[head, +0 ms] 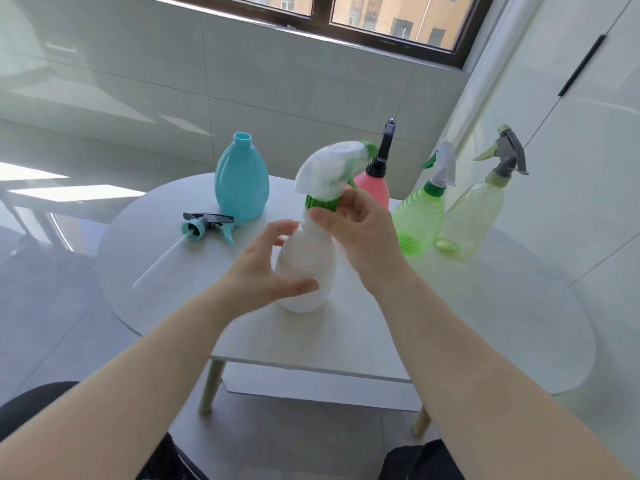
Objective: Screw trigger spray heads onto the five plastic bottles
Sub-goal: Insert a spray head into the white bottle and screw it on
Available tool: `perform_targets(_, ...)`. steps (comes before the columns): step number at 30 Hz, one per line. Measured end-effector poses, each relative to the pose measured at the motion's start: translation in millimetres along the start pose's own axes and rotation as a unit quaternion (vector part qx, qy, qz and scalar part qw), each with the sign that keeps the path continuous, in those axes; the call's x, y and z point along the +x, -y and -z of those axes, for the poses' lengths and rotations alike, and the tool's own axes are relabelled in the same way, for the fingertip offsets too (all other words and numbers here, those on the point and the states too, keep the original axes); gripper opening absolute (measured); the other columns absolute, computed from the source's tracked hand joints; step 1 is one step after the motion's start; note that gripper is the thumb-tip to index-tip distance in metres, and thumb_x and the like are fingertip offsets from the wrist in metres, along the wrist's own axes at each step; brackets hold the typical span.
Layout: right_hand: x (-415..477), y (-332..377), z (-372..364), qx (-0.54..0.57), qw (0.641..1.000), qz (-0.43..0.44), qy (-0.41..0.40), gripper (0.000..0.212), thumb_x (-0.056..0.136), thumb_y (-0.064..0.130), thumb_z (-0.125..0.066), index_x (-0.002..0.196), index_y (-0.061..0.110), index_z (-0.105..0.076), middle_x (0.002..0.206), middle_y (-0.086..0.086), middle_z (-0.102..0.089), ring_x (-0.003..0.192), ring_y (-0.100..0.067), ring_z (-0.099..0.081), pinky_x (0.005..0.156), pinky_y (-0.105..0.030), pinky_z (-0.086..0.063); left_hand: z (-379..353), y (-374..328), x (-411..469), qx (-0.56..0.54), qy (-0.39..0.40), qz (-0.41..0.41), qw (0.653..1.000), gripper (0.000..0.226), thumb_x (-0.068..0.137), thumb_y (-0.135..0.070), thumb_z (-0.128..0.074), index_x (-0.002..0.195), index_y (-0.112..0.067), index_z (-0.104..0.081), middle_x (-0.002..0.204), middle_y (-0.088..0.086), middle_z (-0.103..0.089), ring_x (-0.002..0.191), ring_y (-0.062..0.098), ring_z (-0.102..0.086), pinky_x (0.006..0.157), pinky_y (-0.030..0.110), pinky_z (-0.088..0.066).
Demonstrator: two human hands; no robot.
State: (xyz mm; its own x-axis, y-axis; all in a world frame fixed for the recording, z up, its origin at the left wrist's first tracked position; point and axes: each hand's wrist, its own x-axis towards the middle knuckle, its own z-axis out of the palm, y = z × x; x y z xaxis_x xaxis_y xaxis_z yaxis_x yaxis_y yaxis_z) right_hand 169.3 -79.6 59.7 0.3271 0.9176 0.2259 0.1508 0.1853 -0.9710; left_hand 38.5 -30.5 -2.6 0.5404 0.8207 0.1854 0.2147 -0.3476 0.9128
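Note:
A white bottle stands upright in the middle of the table, and my left hand grips its body. On its neck sits a white spray head with a green collar; my right hand pinches that collar. At the back left a blue bottle stands with an open neck. Its blue and grey spray head lies on the table beside it, tube pointing toward me. A pink bottle, a green bottle and a pale yellow bottle stand at the right with heads fitted.
The round white table stands on wooden legs beside a white wall on the right. A tiled grey floor lies to the left, and a window runs along the back. My dark-clothed knees show at the bottom edge.

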Motion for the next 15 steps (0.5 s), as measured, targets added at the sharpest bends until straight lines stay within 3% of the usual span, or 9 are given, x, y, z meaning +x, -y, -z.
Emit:
perform_targets(3,5,2,14,0.039,0.995,-0.017,0.093,0.021,0.074,-0.001,-0.062,0.092,0.011,-0.059,0.085,0.002,-0.063,0.078,-0.007,-0.059,0.073,-0.013,-0.049,15,5,4,0.028,0.101,0.028,0.994,0.082,0.062,-0.019,-0.079,0.115,-0.052,-0.026,0.112,-0.027,-0.039,0.107,0.001,-0.036,0.084,0.009,-0.027)
perform_targets(5,5,1,15,0.058,0.992,-0.016,0.109,0.021,0.074,-0.002,-0.061,0.087,0.014,-0.06,0.083,0.003,-0.064,0.075,-0.004,-0.061,0.073,-0.014,-0.049,11,5,3,0.003,0.123,0.038,0.992,0.081,0.059,-0.02,-0.079,0.106,-0.06,-0.026,0.11,-0.032,-0.04,0.109,0.001,-0.037,0.075,0.003,-0.031)
perform_targets(8,4,-3,13,0.073,0.995,0.002,0.069,0.024,0.073,-0.003,-0.062,0.08,0.02,-0.059,0.074,0.011,-0.065,0.068,0.002,-0.061,0.067,-0.012,-0.049,-7,6,-1,0.0,0.039,0.024,0.999,0.077,0.055,-0.021,-0.081,0.101,-0.057,-0.031,0.099,-0.033,-0.044,0.103,0.005,-0.042,0.069,-0.002,-0.031)
perform_targets(11,2,-7,11,0.051,0.998,0.023,0.04,0.026,0.073,-0.002,-0.064,0.078,0.022,-0.054,0.076,0.01,-0.062,0.066,0.007,-0.059,0.066,-0.009,-0.048,-25,9,-8,0.039,-0.058,0.031,0.997,0.086,0.052,-0.028,-0.081,0.12,-0.044,-0.031,0.107,-0.021,-0.044,0.108,0.009,-0.04,0.088,0.022,-0.034)
perform_targets(13,3,-8,13,0.053,0.997,0.025,0.059,0.027,0.073,-0.003,-0.063,0.079,0.022,-0.054,0.075,0.012,-0.064,0.067,0.007,-0.06,0.066,-0.01,-0.048,-24,12,-10,0.035,-0.033,0.035,0.998,0.102,0.046,-0.036,-0.079,0.13,-0.043,-0.021,0.119,-0.016,-0.035,0.113,0.007,-0.034,0.097,0.026,-0.028)
perform_targets(15,5,-7,18,0.072,0.992,0.016,0.101,0.027,0.073,-0.003,-0.062,0.083,0.021,-0.056,0.07,0.016,-0.068,0.071,0.005,-0.061,0.067,-0.011,-0.048,-14,10,-8,0.006,0.035,0.036,0.999,0.097,0.047,-0.035,-0.073,0.123,-0.054,-0.016,0.124,-0.02,-0.031,0.112,-0.003,-0.03,0.095,0.017,-0.023)
